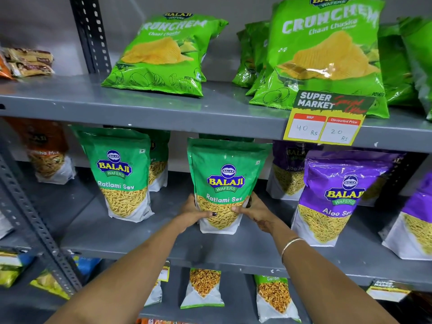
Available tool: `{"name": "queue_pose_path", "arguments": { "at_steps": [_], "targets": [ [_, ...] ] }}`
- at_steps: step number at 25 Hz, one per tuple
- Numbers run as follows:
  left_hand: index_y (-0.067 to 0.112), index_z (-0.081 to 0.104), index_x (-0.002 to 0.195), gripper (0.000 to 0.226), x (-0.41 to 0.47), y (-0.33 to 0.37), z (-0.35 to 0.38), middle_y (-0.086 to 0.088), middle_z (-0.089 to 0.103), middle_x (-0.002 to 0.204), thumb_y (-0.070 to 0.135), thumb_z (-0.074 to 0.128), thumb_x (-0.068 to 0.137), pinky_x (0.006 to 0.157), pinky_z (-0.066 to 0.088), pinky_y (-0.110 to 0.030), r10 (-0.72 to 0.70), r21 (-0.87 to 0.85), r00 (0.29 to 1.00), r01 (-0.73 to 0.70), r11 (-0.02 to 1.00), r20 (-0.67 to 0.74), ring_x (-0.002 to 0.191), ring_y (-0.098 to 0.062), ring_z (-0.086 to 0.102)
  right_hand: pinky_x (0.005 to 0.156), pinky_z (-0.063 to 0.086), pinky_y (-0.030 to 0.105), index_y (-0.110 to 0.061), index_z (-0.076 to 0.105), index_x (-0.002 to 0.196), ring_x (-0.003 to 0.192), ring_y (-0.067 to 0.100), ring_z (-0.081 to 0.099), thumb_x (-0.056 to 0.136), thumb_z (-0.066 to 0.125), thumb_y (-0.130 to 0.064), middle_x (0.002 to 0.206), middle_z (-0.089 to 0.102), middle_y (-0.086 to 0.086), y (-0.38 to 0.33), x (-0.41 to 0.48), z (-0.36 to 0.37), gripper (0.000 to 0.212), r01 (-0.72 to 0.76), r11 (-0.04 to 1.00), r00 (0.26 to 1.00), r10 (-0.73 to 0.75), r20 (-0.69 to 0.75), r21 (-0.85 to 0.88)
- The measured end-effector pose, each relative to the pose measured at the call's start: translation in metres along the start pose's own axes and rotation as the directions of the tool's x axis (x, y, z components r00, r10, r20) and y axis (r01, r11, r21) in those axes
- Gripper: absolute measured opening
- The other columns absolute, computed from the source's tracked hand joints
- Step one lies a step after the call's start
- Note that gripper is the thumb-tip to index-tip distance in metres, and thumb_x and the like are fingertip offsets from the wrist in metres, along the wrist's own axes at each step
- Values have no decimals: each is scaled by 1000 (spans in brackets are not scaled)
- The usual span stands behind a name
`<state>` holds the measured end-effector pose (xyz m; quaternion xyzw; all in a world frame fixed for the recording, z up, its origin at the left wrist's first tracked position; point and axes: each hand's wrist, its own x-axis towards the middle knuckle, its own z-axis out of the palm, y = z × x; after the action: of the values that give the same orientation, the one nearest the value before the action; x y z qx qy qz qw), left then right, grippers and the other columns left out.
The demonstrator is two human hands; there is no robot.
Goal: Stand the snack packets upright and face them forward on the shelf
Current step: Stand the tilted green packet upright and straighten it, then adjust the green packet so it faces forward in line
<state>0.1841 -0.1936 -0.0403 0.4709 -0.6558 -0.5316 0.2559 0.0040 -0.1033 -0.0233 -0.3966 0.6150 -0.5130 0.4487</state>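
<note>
1. Left hand [195,212] and right hand [253,210] both closed on the lower sides of the green Ratlami Sev packet [225,183], thumbs across the front window.
2. Packet sits between my palms, base on the middle shelf [152,244], upright, label facing out (slight tilt, I judge).
3. To finish well: press the base flat, square the face to the shelf edge, release slowly.
4. Left of my left hand: second Ratlami Sev packet [121,174], already standing.
5. Right of my right hand: purple Aloo Sev packet [336,197]; keep clear.
</note>
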Motion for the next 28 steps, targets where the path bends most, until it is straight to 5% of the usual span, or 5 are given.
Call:
{"name": "queue_pose_path", "arguments": {
  "at_steps": [8, 15, 21, 25, 28],
  "targets": [
    [-3, 45, 125, 56, -10, -10, -16, -18, 54, 132, 12, 72, 78, 90, 41, -29, -38, 103, 999, 40, 994, -14, 123, -30, 51, 48, 44, 28, -4, 41, 116, 59, 12, 45, 81, 70, -18, 87, 53, 9, -2, -12, -5, 48, -348, 840, 933, 354, -65, -416],
    [7, 58, 92, 22, -31, -61, -152, -21, 69, 93, 28, 52, 89, 73, 50, -40, 232, 450, 863, -6, 893, -449, 88, -41, 65, 83, 53, 46, -6, 56, 82, 70, 26, 65, 90, 56, -30, 82, 61, 12, -51, -3, 87, 25, -503, 478, 599, 793, 108, -720],
    [-6, 38, 129, 62, -1, -92, -240, -29, 48, 128, 15, 70, 80, 96, 39, -43, 161, 141, 852, -103, 985, -498, 120, -39, 49, 74, 47, 14, -5, 15, 148, 101, 9, 51, 84, 63, -39, 156, 26, 14, -41, 28, 236, 86, -257, 814, 957, 288, -23, -521],
    [-1, 41, 132, 65, 14, -84, -242, -21, 50, 138, 14, 72, 78, 84, 41, -28, -17, -27, 975, 11, 1000, -223, 124, -33, 51, 104, 40, 35, -3, 19, 144, 134, 28, 41, 82, 69, -8, 149, 36, 15, -39, 47, 275, 80, -133, 986, 989, 126, -74, -102],
    [1, 46, 126, 56, 16, -86, -248, -18, 57, 132, 13, 73, 77, 87, 46, -32, -20, -36, 991, 15, 999, -131, 119, -31, 55, 71, 56, 18, 1, 42, 129, 97, 10, 67, 80, 66, 4, 124, 57, 15, -36, 49, 284, 54, -78, 997, 997, 77, -11, -15]
  ]
}}
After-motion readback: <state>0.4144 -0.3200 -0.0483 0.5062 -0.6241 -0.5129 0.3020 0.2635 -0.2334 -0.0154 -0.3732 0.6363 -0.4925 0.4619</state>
